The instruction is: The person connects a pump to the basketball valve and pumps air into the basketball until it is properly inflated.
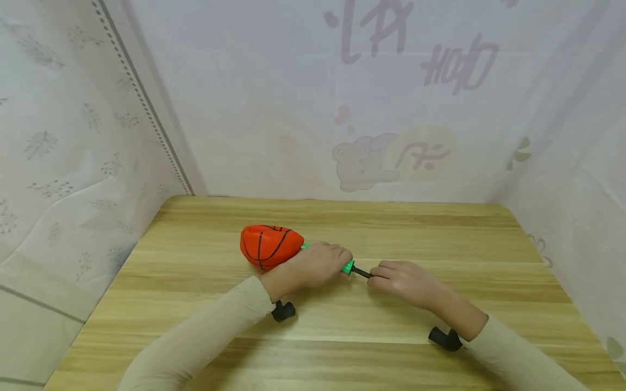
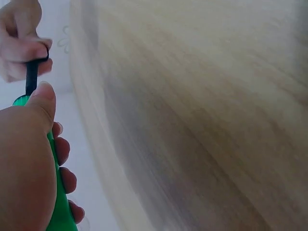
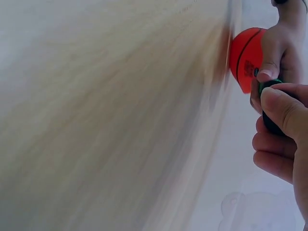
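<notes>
A partly deflated orange toy basketball [image 1: 266,248] with black lines lies left of the hands, its side caved in. From its right end runs a hand pump with a green barrel [image 1: 348,266] and a black rod [image 1: 362,272]. My left hand [image 1: 319,264] grips the barrel, fingers wrapped round it and thumb near its end, as the left wrist view shows. On the other side, my right hand [image 1: 407,282] holds the black handle [image 3: 272,122] at the rod's end. Part of the rod shows between the hands. My left hand hides where the pump meets the ball.
The wooden table [image 1: 371,358] spreads beneath both arms. Pale printed cloth [image 1: 274,108] hangs behind and along both sides. Black fittings [image 1: 285,311] sit at the left wrist, and a similar black piece [image 1: 445,339] at the right wrist.
</notes>
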Motion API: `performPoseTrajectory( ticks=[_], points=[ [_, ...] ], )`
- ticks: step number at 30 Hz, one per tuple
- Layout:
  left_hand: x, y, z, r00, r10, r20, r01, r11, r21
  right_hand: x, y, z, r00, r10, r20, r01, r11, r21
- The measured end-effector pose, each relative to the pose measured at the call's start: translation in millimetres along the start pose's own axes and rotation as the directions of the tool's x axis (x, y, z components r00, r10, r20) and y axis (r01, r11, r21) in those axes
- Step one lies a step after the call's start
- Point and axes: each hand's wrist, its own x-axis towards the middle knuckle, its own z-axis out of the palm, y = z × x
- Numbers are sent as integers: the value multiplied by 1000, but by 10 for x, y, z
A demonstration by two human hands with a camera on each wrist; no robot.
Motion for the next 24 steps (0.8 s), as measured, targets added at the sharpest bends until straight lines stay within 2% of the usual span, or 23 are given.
performPoseTrajectory(
  ticks=[5, 11, 17, 24],
  points=[
    [-3, 11, 12, 1000, 6, 10, -6, 1000, 21, 84, 17, 81, 1000, 1, 28, -1, 1000, 4],
    [-7, 4, 2, 1000, 10, 0, -10, 1000, 9, 80, 7, 99, 1000, -1, -6, 2, 1000, 27],
    [-15, -34, -3, 999, -1, 33, 2, 1000, -25, -13, -39, -1, 1000, -7, -17, 8, 1000, 25],
    [-36, -87, -13, 1000, 10, 4, -10, 1000, -28, -206, -79, -124, 999, -22, -46, 22, 1000, -10]
  ],
)
